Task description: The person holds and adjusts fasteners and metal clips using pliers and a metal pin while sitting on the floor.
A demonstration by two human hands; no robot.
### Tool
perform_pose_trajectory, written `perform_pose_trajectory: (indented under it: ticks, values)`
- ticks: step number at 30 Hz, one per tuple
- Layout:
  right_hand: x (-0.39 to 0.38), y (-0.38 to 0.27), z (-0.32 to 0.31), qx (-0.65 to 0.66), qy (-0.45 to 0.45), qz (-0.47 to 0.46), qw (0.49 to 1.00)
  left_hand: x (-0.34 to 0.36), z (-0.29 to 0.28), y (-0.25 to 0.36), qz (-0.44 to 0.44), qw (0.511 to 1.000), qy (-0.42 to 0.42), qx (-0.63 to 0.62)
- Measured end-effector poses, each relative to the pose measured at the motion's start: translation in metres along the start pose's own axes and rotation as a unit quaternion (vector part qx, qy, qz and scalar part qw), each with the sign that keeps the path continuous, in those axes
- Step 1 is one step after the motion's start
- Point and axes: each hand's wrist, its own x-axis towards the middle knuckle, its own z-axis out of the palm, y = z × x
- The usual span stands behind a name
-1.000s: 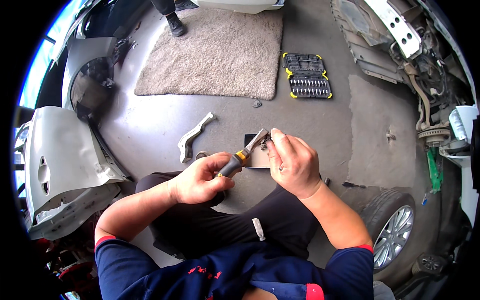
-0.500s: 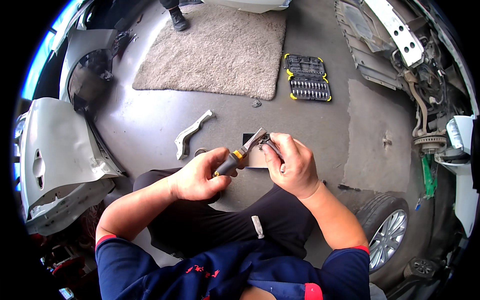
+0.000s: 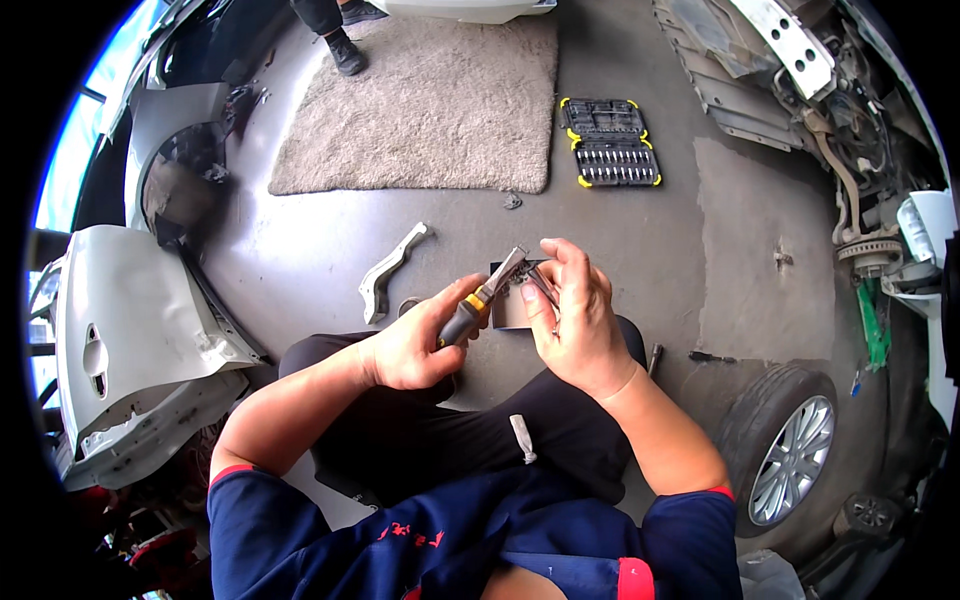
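Observation:
My left hand [image 3: 425, 335] is wrapped round the grey and yellow handle of what look like pliers [image 3: 487, 295], their metal head slanting up to the right. At that head, my right hand [image 3: 585, 325] pinches a small dark metal part [image 3: 540, 284] between thumb and fingers, its index finger raised. The part's exact kind is too small to make out. Metal head and part overlap in view, so I cannot tell whether they touch. Just beneath, a shallow dark-edged box [image 3: 510, 317] shows, partly hidden by the hands.
A curved metal bracket [image 3: 385, 273] lies ahead to the left. Further off are a socket set case [image 3: 612, 145] and a grey rug [image 3: 420, 110], where a person's shoe [image 3: 347, 55] rests. A car door [image 3: 140, 340] stands left, a wheel [image 3: 785, 455] right.
The head view has shifted slightly. The index finger of my right hand has lifted and straightened, and the pliers' head now points more steeply upward. Both hands keep their hold.

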Motion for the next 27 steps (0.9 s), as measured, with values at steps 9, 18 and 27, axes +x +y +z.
perform_pose_trajectory:
  ticks: [9,18,27]
  values:
    - [-0.003,-0.028,-0.011,-0.213,-0.104,0.141,0.961,0.009,0.002,-0.009,0.092,0.988,0.033,0.123]
    - [-0.009,-0.010,-0.006,-0.023,-0.087,0.157,0.983,0.013,0.004,-0.013,0.105,0.980,0.056,0.161]
    - [-0.027,-0.005,-0.018,0.523,0.045,0.187,0.830,0.012,0.003,-0.004,0.204,0.952,0.056,0.221]
